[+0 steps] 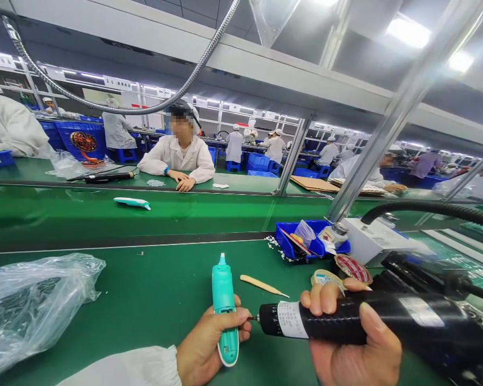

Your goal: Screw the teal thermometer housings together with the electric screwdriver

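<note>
My left hand (209, 338) is wrapped round a teal handheld device (224, 289), whose narrow white tip points away from me. An opening shows in the device's upward face, near my thumb. My right hand (354, 338) grips a black electric screwdriver (338, 319) with a white label, lying level and pointing left. Its thin bit ends at my left thumb and fingertips; whether a screw sits there is too small to tell. Just beyond the screwdriver's nose, a cream-coloured stick tool (261, 284) with a thin metal tip lies on the green mat (145, 300).
Clear plastic bag (36, 305) at left. Blue tray (301, 241) of small items, tape rolls (352, 268) and a white box (378, 238) at right. Another teal device (132, 203) lies on the green belt (84, 214). A person (181, 150) sits opposite; a metal post (366, 155) slants at right.
</note>
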A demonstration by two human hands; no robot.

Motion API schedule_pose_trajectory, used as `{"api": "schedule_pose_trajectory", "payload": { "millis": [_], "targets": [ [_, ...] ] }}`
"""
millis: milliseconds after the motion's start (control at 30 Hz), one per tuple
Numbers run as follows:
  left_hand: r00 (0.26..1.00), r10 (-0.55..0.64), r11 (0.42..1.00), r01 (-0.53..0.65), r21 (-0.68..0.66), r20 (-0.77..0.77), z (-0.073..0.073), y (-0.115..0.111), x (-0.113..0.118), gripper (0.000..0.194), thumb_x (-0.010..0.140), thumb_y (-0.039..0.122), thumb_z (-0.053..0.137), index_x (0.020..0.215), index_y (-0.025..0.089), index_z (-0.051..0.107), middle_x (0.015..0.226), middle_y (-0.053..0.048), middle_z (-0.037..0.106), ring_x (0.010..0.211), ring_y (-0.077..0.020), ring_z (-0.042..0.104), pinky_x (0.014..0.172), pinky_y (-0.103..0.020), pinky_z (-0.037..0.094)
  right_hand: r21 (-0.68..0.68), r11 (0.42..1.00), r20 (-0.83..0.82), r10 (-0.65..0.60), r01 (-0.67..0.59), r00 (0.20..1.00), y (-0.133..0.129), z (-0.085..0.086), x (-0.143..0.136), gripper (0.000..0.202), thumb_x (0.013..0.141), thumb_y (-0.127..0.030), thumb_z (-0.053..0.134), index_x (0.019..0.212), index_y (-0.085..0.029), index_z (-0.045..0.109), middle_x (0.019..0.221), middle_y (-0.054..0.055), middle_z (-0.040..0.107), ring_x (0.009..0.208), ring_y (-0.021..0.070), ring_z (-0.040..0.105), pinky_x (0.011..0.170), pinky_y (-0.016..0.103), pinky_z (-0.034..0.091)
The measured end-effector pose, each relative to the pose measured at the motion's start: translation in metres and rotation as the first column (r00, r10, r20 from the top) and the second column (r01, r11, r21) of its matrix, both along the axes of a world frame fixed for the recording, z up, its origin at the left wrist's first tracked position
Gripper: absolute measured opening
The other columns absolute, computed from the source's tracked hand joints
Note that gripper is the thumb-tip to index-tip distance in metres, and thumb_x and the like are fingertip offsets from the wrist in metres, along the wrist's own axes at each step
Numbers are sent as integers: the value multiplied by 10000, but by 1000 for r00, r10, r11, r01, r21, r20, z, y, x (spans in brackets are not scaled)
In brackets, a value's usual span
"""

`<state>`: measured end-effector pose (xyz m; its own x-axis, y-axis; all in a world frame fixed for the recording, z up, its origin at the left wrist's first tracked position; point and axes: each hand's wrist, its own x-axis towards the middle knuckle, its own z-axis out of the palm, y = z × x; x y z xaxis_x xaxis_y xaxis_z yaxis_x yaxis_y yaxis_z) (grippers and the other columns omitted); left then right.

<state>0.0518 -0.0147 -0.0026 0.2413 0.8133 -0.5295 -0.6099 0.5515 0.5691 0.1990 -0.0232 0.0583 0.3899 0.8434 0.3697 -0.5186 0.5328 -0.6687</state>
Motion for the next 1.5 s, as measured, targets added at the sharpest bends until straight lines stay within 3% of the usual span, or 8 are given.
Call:
{"api": "schedule_pose_trajectory", "payload": {
  "millis": [133, 333, 700, 900, 1000, 1167, 1300, 1500],
  "targets": [
    [1000, -8, 1000, 9, 22, -21, -1, 1, 0, 247, 715, 34, 643, 906, 113, 507, 623, -5, 607, 523, -83, 570, 546, -194, 472, 14, 1000, 15, 9, -9, 1000, -1, 0, 0, 190, 717, -365, 581, 832, -228, 514, 537, -32, 481, 501, 108, 434, 509, 239, 439],
    [997, -65, 985, 70, 158, -38, -2, 0, 0, 226, 721, 166, 680, 871, 120, 517, 613, -14, 607, 518, -85, 544, 520, -198, 447, 37, 999, 43, 26, -28, 999, -2, 5, -2, 202, 702, -365, 608, 818, -228, 515, 524, -35, 484, 486, 112, 435, 498, 249, 435],
    [988, -111, 974, 130, 184, -112, -3, 0, -2, 308, 683, 247, 709, 870, 140, 490, 592, 3, 601, 501, -81, 521, 510, -201, 408, 46, 998, 50, 29, -31, 998, -2, 3, -1, 193, 725, -372, 592, 825, -229, 509, 523, -34, 484, 480, 111, 434, 491, 246, 433],
    [979, -161, 967, 182, 176, -127, 0, 0, -3, 324, 648, 290, 734, 809, 152, 489, 577, 4, 588, 482, -82, 510, 486, -198, 388, 23, 998, 62, 55, -57, 997, -3, 0, 0, 178, 741, -368, 577, 847, -240, 513, 539, -33, 485, 498, 111, 435, 508, 246, 433],
    [984, -160, 974, 171, 147, -84, 0, 1, -2, 356, 644, 394, 729, 784, 142, 520, 643, -12, 597, 468, -74, 502, 443, -189, 363, 1, 998, 59, 63, -64, 996, -4, 1, -1, 177, 746, -370, 571, 853, -240, 517, 548, -32, 486, 505, 111, 436, 518, 251, 433],
    [987, -158, 984, 154, 85, 41, -2, 4, -1, 474, 746, 612, 506, 714, 142, 552, 556, 26, 523, 368, -46, 396, 361, -175, 253, 89, 994, 105, 53, -62, 993, -4, 5, -12, 179, 748, -375, 572, 861, -244, 526, 531, -34, 487, 477, 118, 443, 480, 253, 424],
    [987, -160, 984, 159, 76, 7, -2, 3, 1, 496, 767, 639, 443, 721, 160, 561, 431, 50, 427, 368, -63, 385, 370, -172, 235, 127, 988, 170, 70, -92, 983, -4, 3, -24, 178, 764, -379, 570, 875, -248, 526, 538, -34, 498, 467, 118, 439, 474, 251, 412],
    [986, -167, 984, 168, 66, -24, 0, 2, 3, 449, 754, 609, 503, 705, 166, 547, 407, 39, 421, 365, -75, 368, 364, -185, 258, 146, 984, 200, 74, -105, 977, 0, -2, -29, 165, 782, -338, 546, 905, -229, 531, 552, -30, 513, 483, 115, 444, 486, 247, 421]
  ]
}}
